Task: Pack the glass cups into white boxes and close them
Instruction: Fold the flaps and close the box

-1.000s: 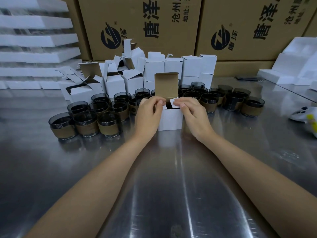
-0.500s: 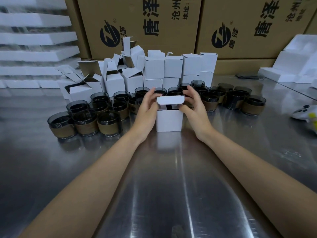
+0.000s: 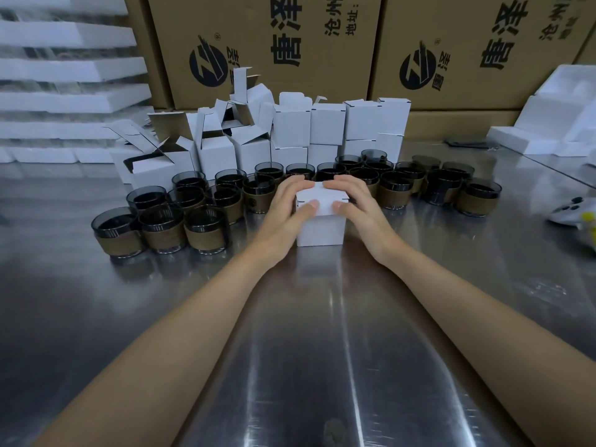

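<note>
The left hand [image 3: 283, 206] and right hand [image 3: 359, 204] are clamped on the white box [image 3: 321, 227] from either side, fingers curled over its lid, thumbs pressed on its front. The box is stood upright on the steel counter [image 3: 322, 350], directly between both hands, equally near each. Just behind it glass cups [image 3: 206, 229] are crowded, with closed boxes [image 3: 325, 124] stacked beyond.

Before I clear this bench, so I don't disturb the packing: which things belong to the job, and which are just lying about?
Job: white box held by left hand and right hand; glass cups; open boxes; closed boxes.
Lying about: foam trays; brown cartons; white-and-yellow gadget at the right edge.
</note>
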`<state>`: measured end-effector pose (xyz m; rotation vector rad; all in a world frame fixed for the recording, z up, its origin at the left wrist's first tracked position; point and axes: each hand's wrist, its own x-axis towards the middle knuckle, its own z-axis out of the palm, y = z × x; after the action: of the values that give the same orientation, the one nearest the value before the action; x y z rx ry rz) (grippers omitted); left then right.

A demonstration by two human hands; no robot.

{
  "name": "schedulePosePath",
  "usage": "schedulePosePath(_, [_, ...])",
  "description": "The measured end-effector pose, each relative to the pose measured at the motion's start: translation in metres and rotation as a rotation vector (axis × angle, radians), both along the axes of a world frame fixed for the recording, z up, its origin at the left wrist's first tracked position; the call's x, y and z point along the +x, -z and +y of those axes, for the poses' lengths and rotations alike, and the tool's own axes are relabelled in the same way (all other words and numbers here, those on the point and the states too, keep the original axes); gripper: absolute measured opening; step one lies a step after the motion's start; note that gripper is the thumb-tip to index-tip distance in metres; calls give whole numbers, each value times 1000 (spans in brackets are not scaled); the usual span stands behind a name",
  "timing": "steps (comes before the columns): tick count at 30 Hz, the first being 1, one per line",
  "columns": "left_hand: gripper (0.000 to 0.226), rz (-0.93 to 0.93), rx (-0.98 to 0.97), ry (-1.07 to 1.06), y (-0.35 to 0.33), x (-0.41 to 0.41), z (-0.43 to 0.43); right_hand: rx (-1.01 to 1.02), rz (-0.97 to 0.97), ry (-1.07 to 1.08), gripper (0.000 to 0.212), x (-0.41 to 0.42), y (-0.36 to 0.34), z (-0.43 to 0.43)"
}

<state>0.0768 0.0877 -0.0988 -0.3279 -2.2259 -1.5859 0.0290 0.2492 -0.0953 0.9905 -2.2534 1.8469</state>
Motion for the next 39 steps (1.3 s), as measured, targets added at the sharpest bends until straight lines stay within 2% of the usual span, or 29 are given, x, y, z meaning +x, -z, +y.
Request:
schedulePosePath(2, [52, 20, -142, -8, 6, 0, -1, 30, 31, 0, 37, 1, 1, -1])
schedulePosePath(4, [52, 54, -194, -62, 7, -1, 0, 21, 55, 17, 35, 1, 2, 0])
schedulePosePath(9, [49, 32, -141, -107, 3, -2, 2, 26, 130, 62, 25, 2, 4, -2])
schedulePosePath(15, [28, 70, -53, -69, 2, -2, 3, 32, 146, 57, 22, 2, 2, 0])
schedulePosePath(24, [14, -33, 84, -48, -1, -5, 3, -5, -50, 46, 18, -2, -2, -2])
schedulePosePath(28, [24, -106, 198, -10, -8, -9, 7, -9, -96, 46, 23, -1, -4, -9])
schedulePosePath(39, [32, -186, 172, 14, -4, -3, 9, -60, -130, 98, 19, 10, -8, -13])
